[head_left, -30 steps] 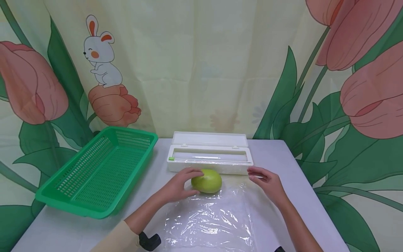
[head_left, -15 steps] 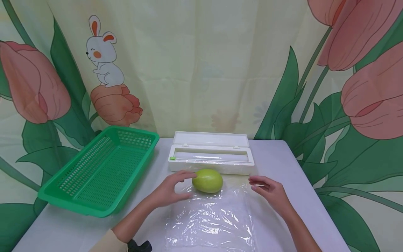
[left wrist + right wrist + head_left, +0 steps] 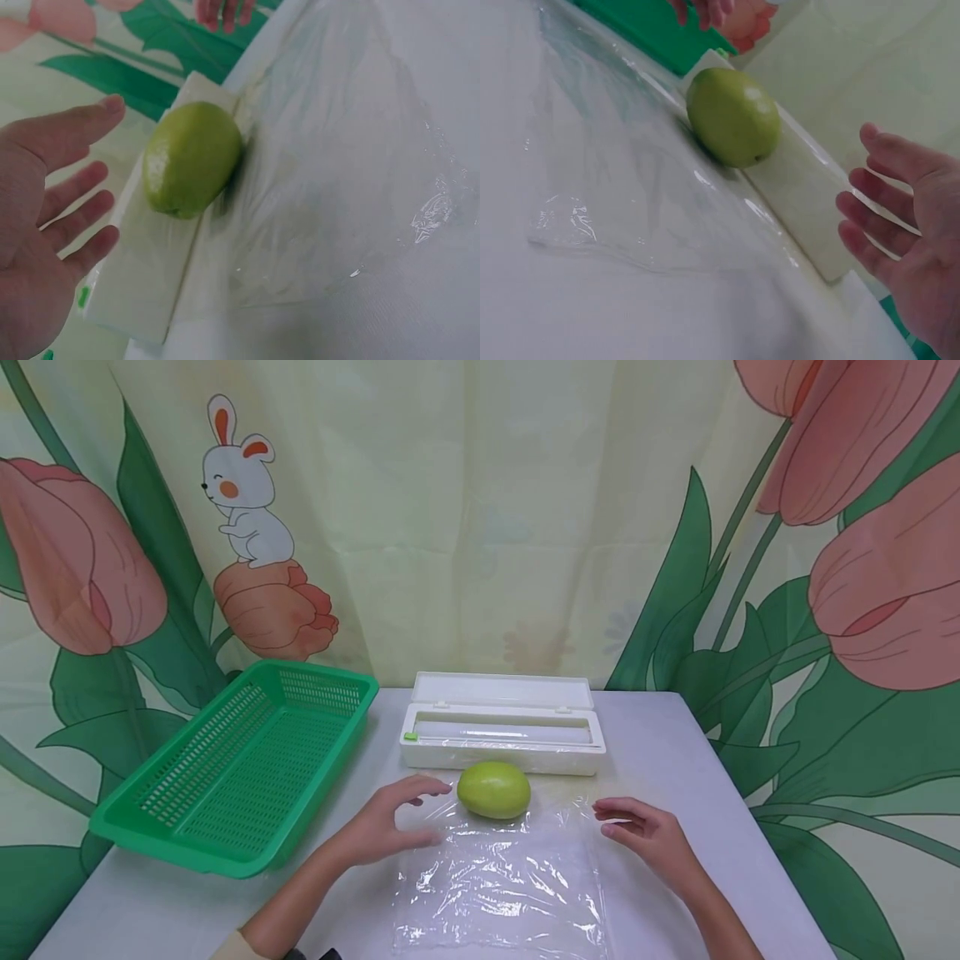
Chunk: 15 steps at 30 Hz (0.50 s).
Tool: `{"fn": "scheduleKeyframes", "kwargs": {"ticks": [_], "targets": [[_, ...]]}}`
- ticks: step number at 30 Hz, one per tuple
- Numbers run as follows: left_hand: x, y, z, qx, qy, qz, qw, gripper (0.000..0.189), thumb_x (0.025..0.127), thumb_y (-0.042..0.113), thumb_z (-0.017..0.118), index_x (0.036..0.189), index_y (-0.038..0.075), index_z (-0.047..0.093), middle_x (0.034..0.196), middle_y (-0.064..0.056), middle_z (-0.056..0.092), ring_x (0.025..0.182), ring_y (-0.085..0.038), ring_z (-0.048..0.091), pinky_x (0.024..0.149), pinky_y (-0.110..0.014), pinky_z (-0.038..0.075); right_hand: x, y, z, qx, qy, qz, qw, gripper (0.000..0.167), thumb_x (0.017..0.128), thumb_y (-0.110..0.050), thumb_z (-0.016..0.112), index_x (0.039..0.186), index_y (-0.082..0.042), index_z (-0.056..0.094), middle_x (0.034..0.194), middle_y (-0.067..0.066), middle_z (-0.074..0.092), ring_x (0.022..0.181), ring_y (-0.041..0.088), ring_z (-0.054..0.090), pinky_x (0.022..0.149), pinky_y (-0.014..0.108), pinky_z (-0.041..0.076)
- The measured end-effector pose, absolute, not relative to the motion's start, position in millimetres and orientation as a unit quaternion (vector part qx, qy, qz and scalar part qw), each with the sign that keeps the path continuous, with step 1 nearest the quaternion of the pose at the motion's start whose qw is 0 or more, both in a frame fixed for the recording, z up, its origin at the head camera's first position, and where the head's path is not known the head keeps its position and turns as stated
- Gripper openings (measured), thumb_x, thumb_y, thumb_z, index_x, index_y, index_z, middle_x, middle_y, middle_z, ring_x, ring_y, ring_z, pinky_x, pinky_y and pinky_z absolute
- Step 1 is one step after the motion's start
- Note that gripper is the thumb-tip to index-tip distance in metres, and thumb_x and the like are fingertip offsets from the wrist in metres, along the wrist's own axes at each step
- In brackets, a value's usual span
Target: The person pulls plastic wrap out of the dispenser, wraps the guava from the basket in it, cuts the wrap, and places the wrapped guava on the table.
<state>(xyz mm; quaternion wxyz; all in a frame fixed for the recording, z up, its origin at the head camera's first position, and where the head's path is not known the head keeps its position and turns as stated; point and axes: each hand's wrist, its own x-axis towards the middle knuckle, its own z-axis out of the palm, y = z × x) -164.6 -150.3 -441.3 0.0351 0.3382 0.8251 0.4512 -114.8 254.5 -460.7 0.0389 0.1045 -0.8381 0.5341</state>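
Note:
A smooth yellow-green oval fruit that looks like a mango (image 3: 493, 790) lies on the far part of a sheet of cling film (image 3: 502, 893). The wrinkled, transparent film is spread over the table in front of a white cling film dispenser (image 3: 502, 758). To the left of the fruit is my left hand (image 3: 375, 822), fingers loosely bent and apart from it, holding nothing. My right hand (image 3: 648, 839) hovers by the film's right edge, fingers relaxed and nothing in them. Both wrist views show the fruit (image 3: 193, 160) with a gap between it and each hand.
The dispenser's lid (image 3: 502, 691) stands raised at the back, with a film roll (image 3: 502, 732) inside and a small green slider (image 3: 410, 737) at its left end. A green plastic basket (image 3: 258, 860) occupies the table's left side. A printed curtain (image 3: 465, 527) hangs behind.
My left hand has come off the fruit and drawn back to the left and nearer. My right hand has moved from the dispenser's right corner toward me. The fruit stays put.

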Motion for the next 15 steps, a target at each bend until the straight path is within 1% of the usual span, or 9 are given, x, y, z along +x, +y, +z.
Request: {"fn": "scheduleKeyframes", "kwargs": {"ticks": [4,10,13,15], "targets": [[-160.1,-155.7,-443.7,0.338,0.825,0.451,0.044,0.058,0.079,0.021,0.080,0.132,0.017,0.057,0.129,0.004,0.060,0.120,-0.017,0.056,0.094,-0.034,0.052,-109.4,253.3,-463.0,0.097,-0.841,0.531,0.029,0.032,0.086,-0.011,0.071,0.117,-0.005,0.066,0.112,0.019,0.069,0.097,0.006,0.068,0.080,0.014,0.055],[-154.7,-164.1,-448.8,0.338,0.822,0.454,0.067,0.060,0.078,0.019,0.081,0.133,0.017,0.055,0.130,0.000,0.060,0.116,-0.025,0.058,0.094,-0.037,0.053,-100.5,254.0,-468.3,0.088,-0.843,0.531,0.011,0.034,0.084,-0.010,0.073,0.117,-0.005,0.066,0.112,0.020,0.069,0.096,0.010,0.070,0.079,0.015,0.055],[-152.1,-167.8,-451.0,0.331,0.821,0.456,0.089,0.062,0.077,0.019,0.081,0.134,0.019,0.054,0.130,-0.003,0.060,0.113,-0.027,0.059,0.094,-0.038,0.053,-97.2,255.6,-470.8,0.088,-0.844,0.529,-0.011,0.036,0.084,-0.012,0.074,0.118,-0.004,0.065,0.112,0.019,0.069,0.096,0.009,0.069,0.079,0.016,0.056],[-150.3,-170.1,-452.5,0.332,0.820,0.455,0.105,0.063,0.077,0.021,0.082,0.133,0.018,0.054,0.128,-0.005,0.060,0.111,-0.027,0.060,0.094,-0.038,0.053,-95.0,257.1,-472.0,0.087,-0.843,0.530,-0.027,0.037,0.084,-0.012,0.074,0.118,-0.002,0.065,0.112,0.019,0.069,0.095,0.009,0.069,0.078,0.016,0.056]]}}
